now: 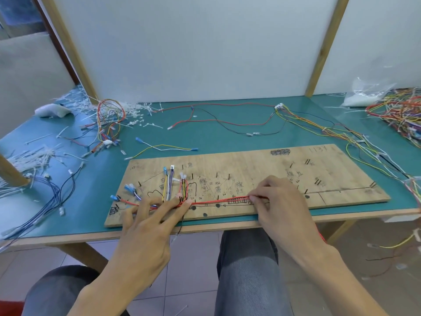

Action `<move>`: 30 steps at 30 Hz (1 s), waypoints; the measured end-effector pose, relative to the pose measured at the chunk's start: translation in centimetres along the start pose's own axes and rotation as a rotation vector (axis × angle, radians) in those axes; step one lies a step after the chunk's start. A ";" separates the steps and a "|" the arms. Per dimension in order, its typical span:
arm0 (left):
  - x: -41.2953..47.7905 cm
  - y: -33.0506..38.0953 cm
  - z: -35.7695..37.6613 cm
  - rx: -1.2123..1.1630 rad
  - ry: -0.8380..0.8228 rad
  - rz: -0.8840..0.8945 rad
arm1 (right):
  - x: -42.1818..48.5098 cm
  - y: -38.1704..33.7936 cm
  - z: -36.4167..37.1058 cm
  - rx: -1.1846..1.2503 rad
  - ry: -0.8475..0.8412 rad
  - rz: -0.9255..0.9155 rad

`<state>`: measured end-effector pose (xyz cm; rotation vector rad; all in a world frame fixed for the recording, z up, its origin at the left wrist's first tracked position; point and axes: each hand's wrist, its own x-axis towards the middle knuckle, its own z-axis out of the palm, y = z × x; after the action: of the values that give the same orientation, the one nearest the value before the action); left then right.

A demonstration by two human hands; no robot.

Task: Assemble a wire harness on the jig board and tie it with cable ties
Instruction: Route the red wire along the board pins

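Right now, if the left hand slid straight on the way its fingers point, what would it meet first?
Most likely the thin red wires looped on the scribbled wooden jig board, right at the fingertips of the left hand. They seem to be touching already, though depth is unclear.

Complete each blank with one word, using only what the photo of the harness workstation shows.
1. The right hand pinches the ____ wires.
2. The left hand presses the wire bundle with straight fingers onto the wooden jig ____.
3. The loose white cable ties lie heaped on the person's ____ side.
4. The big tangle of coloured wires sits at the table's far ____ corner.

Missing words: red; board; left; right.
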<state>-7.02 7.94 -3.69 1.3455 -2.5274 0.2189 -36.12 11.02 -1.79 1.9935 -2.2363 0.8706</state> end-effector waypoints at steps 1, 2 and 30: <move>0.0 0.0 0.1 0.007 0.005 0.003 | -0.4 0.0 0.1 -0.033 0.012 -0.013; 0.0 -0.1 0.3 0.013 0.005 0.004 | -0.8 0.1 0.1 -0.066 0.024 -0.025; 6.8 -1.0 -2.5 0.055 -0.275 -0.038 | -4.6 0.2 1.5 -0.387 0.101 -0.127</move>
<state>-9.42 2.68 0.78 1.5379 -2.7323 0.1024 -34.97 14.56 -4.79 1.8411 -2.0094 0.4688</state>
